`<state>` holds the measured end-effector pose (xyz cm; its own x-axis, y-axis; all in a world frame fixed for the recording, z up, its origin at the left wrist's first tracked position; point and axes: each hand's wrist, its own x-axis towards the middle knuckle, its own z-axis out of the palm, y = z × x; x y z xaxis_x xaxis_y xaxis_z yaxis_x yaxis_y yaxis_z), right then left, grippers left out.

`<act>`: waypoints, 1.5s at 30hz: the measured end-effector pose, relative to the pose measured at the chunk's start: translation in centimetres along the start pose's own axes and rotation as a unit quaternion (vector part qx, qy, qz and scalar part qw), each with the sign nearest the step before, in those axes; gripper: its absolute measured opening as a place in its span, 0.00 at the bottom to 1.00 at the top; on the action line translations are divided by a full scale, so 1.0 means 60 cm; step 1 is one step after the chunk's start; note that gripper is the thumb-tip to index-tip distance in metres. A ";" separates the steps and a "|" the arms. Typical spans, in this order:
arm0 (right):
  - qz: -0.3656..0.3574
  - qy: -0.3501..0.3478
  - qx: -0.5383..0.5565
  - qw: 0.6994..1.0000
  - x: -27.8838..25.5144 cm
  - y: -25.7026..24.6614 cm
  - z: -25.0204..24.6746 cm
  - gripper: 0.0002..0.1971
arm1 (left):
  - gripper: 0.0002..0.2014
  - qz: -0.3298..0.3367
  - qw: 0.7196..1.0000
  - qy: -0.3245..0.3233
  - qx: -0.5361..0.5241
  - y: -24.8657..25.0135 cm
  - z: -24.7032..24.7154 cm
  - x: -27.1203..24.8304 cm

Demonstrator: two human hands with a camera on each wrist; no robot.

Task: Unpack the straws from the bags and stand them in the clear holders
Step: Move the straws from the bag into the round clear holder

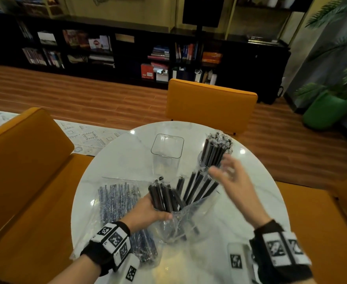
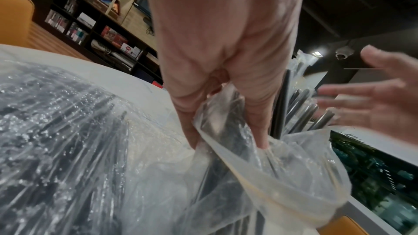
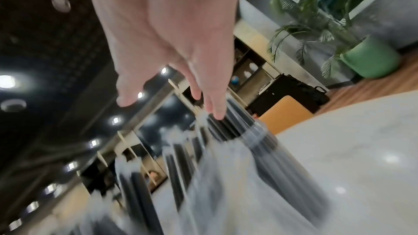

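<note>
My left hand is gripping a bundle of black straws through the neck of the open clear bag, holding it upright over the white table. My right hand is hovering with fingers spread and blurred, just beside the round holder already standing full of black straws. The square clear holder is standing behind the bag, and a second bag of blue straws is lying flat under my left wrist.

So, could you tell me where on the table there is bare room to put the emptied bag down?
The table is bare along its right side, right of the right hand and the filled round holder, and at the far left, left of the empty square holder. The near middle is crowded: the left hand grips the open straw bag, beside the sealed straw bag.
</note>
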<state>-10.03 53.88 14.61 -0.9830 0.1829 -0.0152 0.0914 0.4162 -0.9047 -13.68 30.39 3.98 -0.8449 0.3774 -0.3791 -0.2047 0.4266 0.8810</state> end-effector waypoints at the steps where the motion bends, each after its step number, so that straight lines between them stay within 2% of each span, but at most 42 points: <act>1: 0.018 -0.036 -0.018 0.999 -0.014 0.019 0.023 0.48 | 0.30 0.005 1.000 -0.006 0.001 0.002 0.003 -0.001; 3: 0.007 -0.064 -0.004 0.998 -0.028 0.045 0.058 0.51 | 0.28 0.016 1.000 -0.020 0.009 0.008 0.010 -0.004; 6: -0.017 -0.097 0.064 0.993 -0.036 0.064 0.092 0.51 | 0.28 0.041 0.999 -0.027 0.015 0.018 0.020 -0.006; 8: -0.024 -0.112 0.053 0.992 -0.036 0.074 0.102 0.50 | 0.29 0.054 0.998 -0.032 0.007 0.024 0.028 -0.010; 10: -0.038 -0.102 0.024 0.994 -0.036 0.079 0.100 0.41 | 0.30 0.057 0.998 -0.033 0.002 0.027 0.035 -0.013; 13: -0.050 -0.078 0.017 0.996 -0.030 0.082 0.080 0.21 | 0.28 0.043 0.999 -0.018 0.007 0.024 0.035 -0.017; 17: -0.026 -0.069 0.031 0.997 -0.024 0.093 0.066 0.13 | 0.26 0.035 0.999 -0.012 -0.005 0.017 0.030 -0.020; 26: -0.061 -0.075 -0.009 0.995 -0.018 0.100 0.087 0.18 | 0.29 0.069 0.997 -0.033 0.007 0.036 0.043 -0.019; 30: -0.034 -0.051 -0.009 0.998 -0.014 0.096 0.080 0.13 | 0.32 0.075 0.996 -0.037 -0.009 0.040 0.041 -0.024; 32: -0.020 -0.043 0.011 0.999 -0.014 0.086 0.065 0.10 | 0.33 0.069 0.997 -0.035 -0.015 0.039 0.040 -0.023; 35: -0.001 -0.028 0.099 0.995 -0.010 0.050 0.026 0.04 | 0.34 0.057 0.998 -0.017 -0.008 0.037 0.028 -0.017; 36: -0.005 -0.017 0.125 0.992 -0.008 0.029 0.007 0.07 | 0.33 0.054 0.998 -0.008 -0.010 0.036 0.022 -0.015; 41: -0.100 0.045 0.248 0.963 0.037 -0.092 -0.103 0.17 | 0.30 0.035 0.999 0.010 0.000 0.030 0.001 -0.012; 43: -0.136 0.077 0.292 0.944 0.073 -0.127 -0.138 0.11 | 0.29 0.023 1.000 0.012 0.007 0.030 0.000 -0.010; 45: -0.165 0.094 0.247 0.950 0.110 -0.153 -0.146 0.03 | 0.28 0.011 1.000 0.007 0.008 0.029 0.001 -0.009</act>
<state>-15.96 59.07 26.54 -0.8953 0.2906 0.3377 -0.3475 0.0189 -0.9375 -13.54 30.96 5.69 -0.8563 0.3751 -0.3549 -0.1774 0.4318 0.8844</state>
